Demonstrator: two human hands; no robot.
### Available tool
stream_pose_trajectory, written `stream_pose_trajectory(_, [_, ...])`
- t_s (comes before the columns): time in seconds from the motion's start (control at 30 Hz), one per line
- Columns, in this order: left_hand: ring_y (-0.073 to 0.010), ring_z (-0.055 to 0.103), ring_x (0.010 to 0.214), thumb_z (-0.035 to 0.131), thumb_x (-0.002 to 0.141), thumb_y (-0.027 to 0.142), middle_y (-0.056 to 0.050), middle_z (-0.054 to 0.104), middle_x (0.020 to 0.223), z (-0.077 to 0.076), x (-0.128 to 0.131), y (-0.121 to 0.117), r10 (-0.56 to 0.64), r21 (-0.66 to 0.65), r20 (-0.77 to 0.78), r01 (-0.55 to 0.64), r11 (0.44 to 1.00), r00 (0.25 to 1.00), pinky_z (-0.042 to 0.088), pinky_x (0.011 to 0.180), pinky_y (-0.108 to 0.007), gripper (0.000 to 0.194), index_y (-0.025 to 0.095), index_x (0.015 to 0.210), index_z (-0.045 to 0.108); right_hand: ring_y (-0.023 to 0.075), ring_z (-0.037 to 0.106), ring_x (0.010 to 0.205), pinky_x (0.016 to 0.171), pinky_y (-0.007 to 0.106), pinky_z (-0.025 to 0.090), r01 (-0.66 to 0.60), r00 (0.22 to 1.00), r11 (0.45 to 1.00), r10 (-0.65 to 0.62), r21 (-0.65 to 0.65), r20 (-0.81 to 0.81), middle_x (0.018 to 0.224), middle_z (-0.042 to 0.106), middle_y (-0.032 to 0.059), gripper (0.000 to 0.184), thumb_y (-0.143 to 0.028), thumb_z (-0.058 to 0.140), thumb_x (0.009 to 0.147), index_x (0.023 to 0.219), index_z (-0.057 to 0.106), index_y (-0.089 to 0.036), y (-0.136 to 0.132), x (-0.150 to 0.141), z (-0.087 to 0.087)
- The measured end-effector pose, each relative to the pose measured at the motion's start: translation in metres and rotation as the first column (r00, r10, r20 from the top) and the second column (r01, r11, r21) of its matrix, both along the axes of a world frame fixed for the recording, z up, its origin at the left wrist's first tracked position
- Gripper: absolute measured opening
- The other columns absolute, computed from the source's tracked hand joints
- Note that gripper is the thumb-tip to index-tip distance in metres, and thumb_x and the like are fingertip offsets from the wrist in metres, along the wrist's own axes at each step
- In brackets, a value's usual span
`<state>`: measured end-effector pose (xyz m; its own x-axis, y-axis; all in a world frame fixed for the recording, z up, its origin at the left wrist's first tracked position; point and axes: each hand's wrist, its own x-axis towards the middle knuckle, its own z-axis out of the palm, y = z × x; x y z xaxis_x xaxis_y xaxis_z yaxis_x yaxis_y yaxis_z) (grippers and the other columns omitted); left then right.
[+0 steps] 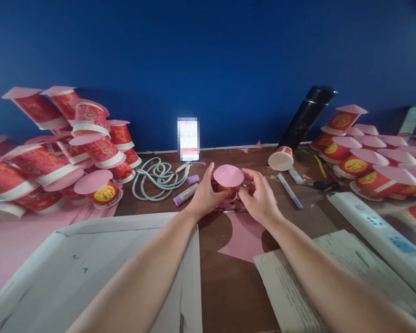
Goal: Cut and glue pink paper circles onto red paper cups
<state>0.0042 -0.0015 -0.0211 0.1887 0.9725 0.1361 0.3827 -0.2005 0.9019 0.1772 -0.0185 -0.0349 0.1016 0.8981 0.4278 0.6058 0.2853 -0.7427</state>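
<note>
A red paper cup (225,188) stands in front of me, topped by a round pink paper disc (229,175). My left hand (207,193) is curved around the cup's left side, thumb across its front. From the right, my right hand (260,196) closes on the cup, its index finger by the disc's edge and its thumb low on the cup's side. Part of the cup is hidden by my fingers and the disc. Just below my hands lies a pink paper offcut (244,238) with curved cut-outs.
Stacks of red cups with pink tops (99,150) stand left and right. Around me are a pale blue cable (152,185), a glue stick (185,194), a lit phone (188,138), a tipped cup (280,159), a marker (290,191), a black flask (307,118) and a power strip (377,231).
</note>
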Motion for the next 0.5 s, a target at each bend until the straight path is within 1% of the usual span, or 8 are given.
stream_pose_trajectory(0.07, [-0.0298, 0.03, 0.141, 0.074, 0.07, 0.033, -0.013, 0.028, 0.155, -0.002, -0.001, 0.0, 0.002, 0.004, 0.024, -0.002, 1.0, 1.0, 0.029, 0.114, -0.041, 0.097, 0.02, 0.15, 0.021, 0.0179, 0.063, 0.075, 0.077, 0.041, 0.055, 0.007, 1.0, 1.0, -0.007, 0.007, -0.02, 0.115, 0.062, 0.0088, 0.054, -0.014, 0.053, 0.075, 0.127, 0.048, -0.024, -0.001, 0.002, -0.001])
stream_pose_trajectory(0.17, [-0.0304, 0.032, 0.14, 0.073, 0.072, 0.035, -0.014, 0.033, 0.153, -0.007, -0.001, 0.001, -0.003, 0.02, 0.038, 0.003, 1.0, 0.999, 0.031, 0.112, -0.042, 0.095, 0.021, 0.15, 0.021, 0.0182, 0.064, 0.08, 0.08, 0.043, 0.055, 0.031, 0.999, 0.996, -0.031, 0.08, -0.009, 0.121, 0.056, 0.0099, 0.06, -0.009, 0.049, 0.074, 0.131, 0.045, -0.026, -0.004, 0.008, 0.002])
stream_pose_trajectory(0.23, [-0.0314, 0.032, 0.139, 0.074, 0.072, 0.038, -0.016, 0.034, 0.151, -0.009, -0.001, 0.002, -0.008, 0.078, 0.01, 0.007, 0.997, 1.0, 0.031, 0.111, -0.045, 0.095, 0.02, 0.149, 0.021, 0.0204, 0.063, 0.09, 0.081, 0.043, 0.055, 0.006, 0.998, 0.99, -0.014, 0.141, 0.055, 0.126, 0.051, 0.0105, 0.064, -0.008, 0.048, 0.074, 0.135, 0.044, -0.028, -0.006, 0.01, 0.005])
stream_pose_trajectory(0.3, [-0.0326, 0.029, 0.14, 0.075, 0.07, 0.04, -0.018, 0.033, 0.15, -0.012, -0.001, 0.003, 0.007, 0.175, -0.053, 0.003, 0.985, 0.999, 0.031, 0.111, -0.048, 0.098, 0.019, 0.149, 0.019, 0.0239, 0.059, 0.106, 0.083, 0.042, 0.056, -0.053, 0.991, 0.98, 0.027, 0.189, 0.135, 0.13, 0.047, 0.0106, 0.067, -0.006, 0.047, 0.075, 0.138, 0.043, -0.031, -0.008, 0.012, 0.008])
stream_pose_trajectory(0.33, [-0.0329, 0.028, 0.14, 0.075, 0.07, 0.04, -0.019, 0.032, 0.15, -0.012, 0.0, 0.004, 0.023, 0.238, -0.09, -0.001, 0.971, 0.996, 0.03, 0.111, -0.05, 0.1, 0.019, 0.149, 0.018, 0.0254, 0.055, 0.114, 0.086, 0.043, 0.055, -0.08, 0.983, 0.974, 0.042, 0.213, 0.176, 0.132, 0.046, 0.0106, 0.068, -0.005, 0.046, 0.076, 0.138, 0.043, -0.031, -0.008, 0.011, 0.008])
stream_pose_trajectory(0.4, [-0.0325, 0.027, 0.14, 0.074, 0.071, 0.038, -0.019, 0.032, 0.149, -0.013, 0.0, 0.004, 0.074, 0.381, -0.158, -0.008, 0.924, 0.985, 0.03, 0.11, -0.053, 0.099, 0.02, 0.149, 0.015, 0.0275, 0.047, 0.125, 0.096, 0.047, 0.05, -0.111, 0.964, 0.959, 0.04, 0.259, 0.264, 0.134, 0.044, 0.0107, 0.068, -0.003, 0.047, 0.076, 0.139, 0.044, -0.03, -0.008, 0.01, 0.009])
stream_pose_trajectory(0.47, [-0.032, 0.026, 0.14, 0.072, 0.074, 0.037, -0.018, 0.032, 0.148, -0.012, 0.0, 0.004, 0.126, 0.514, -0.216, 0.002, 0.858, 0.968, 0.028, 0.111, -0.054, 0.094, 0.021, 0.148, 0.015, 0.0284, 0.045, 0.128, 0.103, 0.051, 0.043, -0.122, 0.941, 0.952, 0.021, 0.28, 0.339, 0.137, 0.043, 0.0114, 0.068, -0.002, 0.048, 0.075, 0.138, 0.045, -0.028, -0.008, 0.009, 0.008])
stream_pose_trajectory(0.5, [-0.032, 0.026, 0.139, 0.071, 0.076, 0.037, -0.018, 0.032, 0.148, -0.012, 0.0, 0.003, 0.151, 0.565, -0.244, 0.014, 0.825, 0.958, 0.028, 0.111, -0.054, 0.09, 0.022, 0.148, 0.018, 0.0285, 0.045, 0.127, 0.105, 0.053, 0.04, -0.125, 0.93, 0.952, 0.014, 0.28, 0.366, 0.138, 0.043, 0.0118, 0.068, -0.002, 0.048, 0.075, 0.138, 0.045, -0.027, -0.008, 0.008, 0.007])
